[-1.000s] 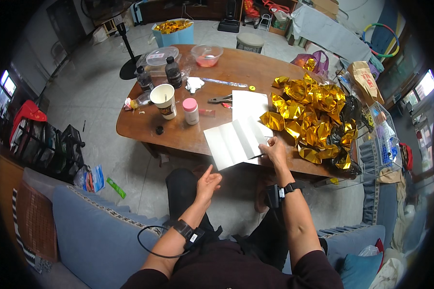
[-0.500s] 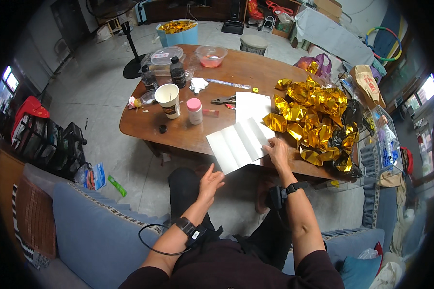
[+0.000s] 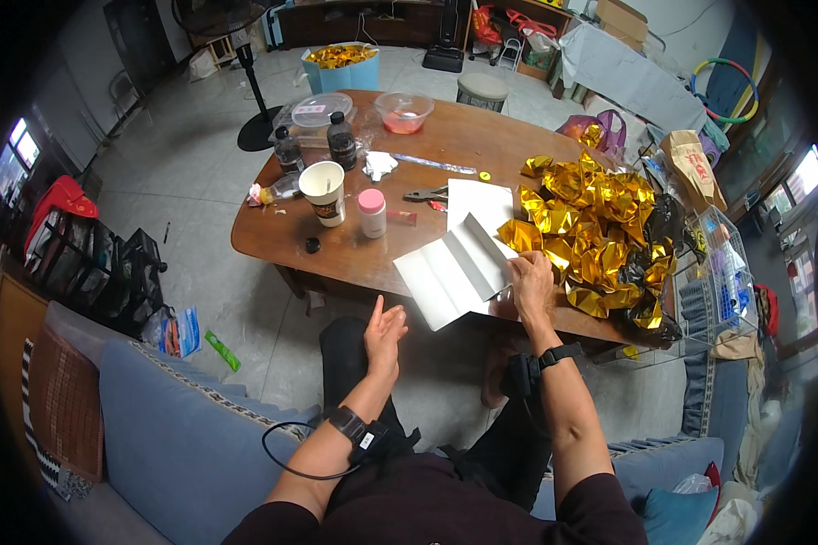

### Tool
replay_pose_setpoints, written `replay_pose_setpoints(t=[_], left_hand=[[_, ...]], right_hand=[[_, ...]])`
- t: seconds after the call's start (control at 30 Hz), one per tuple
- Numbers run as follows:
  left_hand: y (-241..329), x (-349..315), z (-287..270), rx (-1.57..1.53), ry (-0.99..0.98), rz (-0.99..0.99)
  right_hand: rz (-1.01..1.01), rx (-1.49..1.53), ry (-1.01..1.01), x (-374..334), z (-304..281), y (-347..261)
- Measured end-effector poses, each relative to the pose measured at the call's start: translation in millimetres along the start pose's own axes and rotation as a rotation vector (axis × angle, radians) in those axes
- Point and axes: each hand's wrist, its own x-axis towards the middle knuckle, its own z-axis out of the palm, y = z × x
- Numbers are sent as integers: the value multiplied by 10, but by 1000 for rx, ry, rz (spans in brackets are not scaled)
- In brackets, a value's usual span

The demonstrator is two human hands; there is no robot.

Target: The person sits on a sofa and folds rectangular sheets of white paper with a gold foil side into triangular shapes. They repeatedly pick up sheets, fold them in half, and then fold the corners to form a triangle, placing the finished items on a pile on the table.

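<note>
My right hand [image 3: 531, 283] pinches the right edge of a creased white sheet of stiff paper [image 3: 439, 275] at the near table edge. The sheet has parallel folds, and its right panel stands up. My left hand [image 3: 385, 336] is off the sheet, short of the table edge, with its fingers spread and nothing in them. Behind the creased sheet lies another white sheet [image 3: 478, 203], flat and partly covered. A pile of shiny gold foil pieces [image 3: 600, 213] sits just right of my right hand.
On the wooden table [image 3: 273, 232] stand a paper cup [image 3: 324, 193], a pink-capped bottle [image 3: 372, 214], two dark bottles [image 3: 341, 142], a clear bowl [image 3: 404, 113] and pliers [image 3: 427, 194]. A wire rack [image 3: 723, 272] adjoins the right end. A blue tub [image 3: 344, 76] holds more foil.
My left hand has drawn slightly left and its fingers have spread upward. My right hand has turned and shifted a little farther along the sheet's edge, and the right panel stands steeper.
</note>
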Motion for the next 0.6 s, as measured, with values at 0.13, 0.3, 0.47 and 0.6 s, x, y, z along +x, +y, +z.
replay_pose_setpoints(t=[0.13, 0.3, 0.47, 0.6], left_hand=[[44, -105, 17, 7, -35, -1], [46, -230, 13, 42, -91, 1], [50, -306, -39, 75, -99, 13], [14, -378, -60, 99, -115, 41]], right_hand=[[66, 60, -82, 42, -1, 1], [137, -13, -127, 11, 88, 125], [139, -114, -174, 21, 72, 116], [-34, -113, -30, 71, -38, 7]])
